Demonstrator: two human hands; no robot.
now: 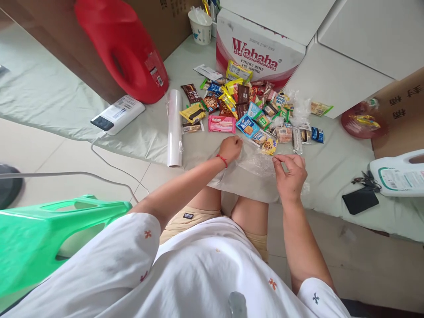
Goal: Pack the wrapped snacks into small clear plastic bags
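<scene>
A clear, crumpled plastic bag [256, 161] stretches between my hands at the front edge of the covered surface. My left hand [231, 149], with a red string at its wrist, is closed on its left side. On the other side, my right hand [291, 174] pinches the plastic between thumb and forefinger. Just beyond lies a heap of small wrapped snacks. Nearest the bag are a yellow cookie packet [269, 146] and a blue biscuit packet [247, 126]. A pink wafer packet [221, 124] lies beyond my left hand. The bag's opening cannot be made out.
A roll of clear plastic [174, 128] lies left of the snacks, near a white power bank [118, 115] with a cable and a red jug [124, 53]. A Wahaha carton [258, 51] stands behind. Rightward are a black pouch [360, 202] with keys and a white bottle [399, 174].
</scene>
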